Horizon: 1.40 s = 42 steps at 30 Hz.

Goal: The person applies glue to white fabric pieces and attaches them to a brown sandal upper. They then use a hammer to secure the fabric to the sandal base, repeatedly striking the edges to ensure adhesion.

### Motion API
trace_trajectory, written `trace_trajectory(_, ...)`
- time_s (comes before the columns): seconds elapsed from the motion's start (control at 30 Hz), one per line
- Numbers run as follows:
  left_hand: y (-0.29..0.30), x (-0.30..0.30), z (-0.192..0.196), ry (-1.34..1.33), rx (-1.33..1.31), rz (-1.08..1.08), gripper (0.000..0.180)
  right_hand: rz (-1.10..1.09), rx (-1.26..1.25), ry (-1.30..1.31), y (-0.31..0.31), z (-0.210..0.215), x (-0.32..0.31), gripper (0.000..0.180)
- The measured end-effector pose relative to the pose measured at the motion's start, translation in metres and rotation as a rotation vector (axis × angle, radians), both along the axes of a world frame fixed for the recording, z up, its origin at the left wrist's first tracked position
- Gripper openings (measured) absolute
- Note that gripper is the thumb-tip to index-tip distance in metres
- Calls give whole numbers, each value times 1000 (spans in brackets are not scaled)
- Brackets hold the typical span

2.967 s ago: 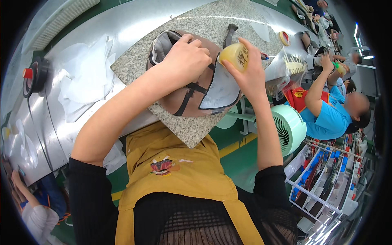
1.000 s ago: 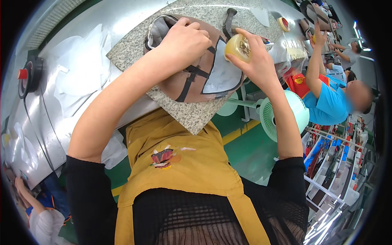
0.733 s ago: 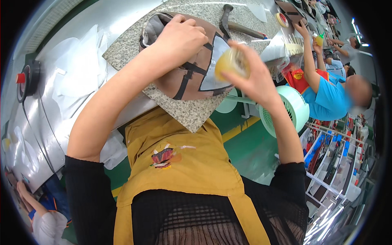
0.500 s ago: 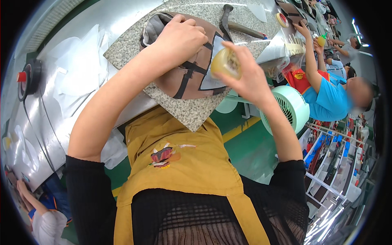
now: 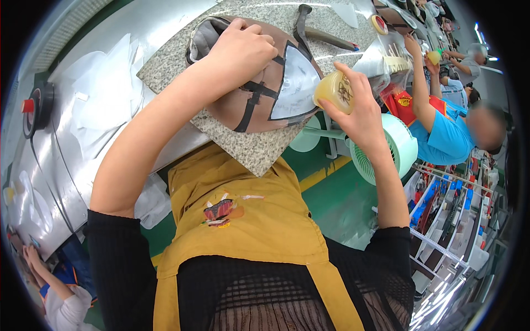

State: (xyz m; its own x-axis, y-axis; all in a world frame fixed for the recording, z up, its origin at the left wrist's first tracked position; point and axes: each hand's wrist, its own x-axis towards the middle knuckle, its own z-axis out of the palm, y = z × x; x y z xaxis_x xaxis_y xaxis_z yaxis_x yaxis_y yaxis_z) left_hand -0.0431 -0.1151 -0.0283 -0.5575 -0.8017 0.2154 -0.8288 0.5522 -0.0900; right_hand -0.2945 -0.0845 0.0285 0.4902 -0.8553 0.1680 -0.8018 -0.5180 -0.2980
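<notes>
A brown leather bag piece (image 5: 225, 112) with black strips and a grey lining at its left opening lies on a speckled stone slab. My left hand (image 5: 247, 51) is closed on its upper part, fingers curled over the leather; its fingertips are partly hidden. At the piece's right end is a pale panel (image 5: 298, 83) edged in black, which looks wet and whitish. My right hand (image 5: 358, 107) grips a yellowish translucent bottle (image 5: 334, 92) with dark marks on its side. The bottle is tilted, its narrow end hidden, close to the panel's right edge.
A hammer (image 5: 317, 34) rests on the stone slab (image 5: 258, 153), near a tape roll (image 5: 380, 25). White sheets (image 5: 105, 94) and a black reel (image 5: 40, 108) lie on the metal table at left. A mint-green fan (image 5: 395, 146) stands below my right forearm. A co-worker in blue (image 5: 450, 132) holds a similar bottle.
My right hand and the bottle have moved right, off the pale panel, uncovering it. My left hand keeps its place on the leather bag piece, which has barely shifted.
</notes>
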Motion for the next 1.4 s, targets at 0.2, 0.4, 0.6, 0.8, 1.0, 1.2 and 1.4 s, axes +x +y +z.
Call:
trace_trajectory(0.2, 0, 2, -1, 27, 5, -10, 12, 117, -77, 49, 3, -8, 9, 63)
trace_trajectory(0.4, 0, 1, 2, 22, 29, -16, 12, 37, -97, -5, -19, -8, 10, 63)
trace_trajectory(0.6, 0, 1, 1, 56, 16, -22, 12, 91, -82, -144, -34, -29, 36, 62)
trace_trajectory(0.8, 1, 1, -1, 63, 15, -13, 12, 152, 175, -57, -19, -10, 39, 61)
trace_trajectory(1.0, 1, 2, -1, 81, -16, -21, 10, 141, -98, -105, -57, 1, 20, 61)
trace_trajectory(1.2, 0, 0, 0, 79, 6, -15, 11, 120, -53, 51, -52, -9, 20, 60)
trace_trajectory(1.4, 1, 2, 2, 67, 27, -2, 12, 141, 420, -45, 3, 3, 23, 63)
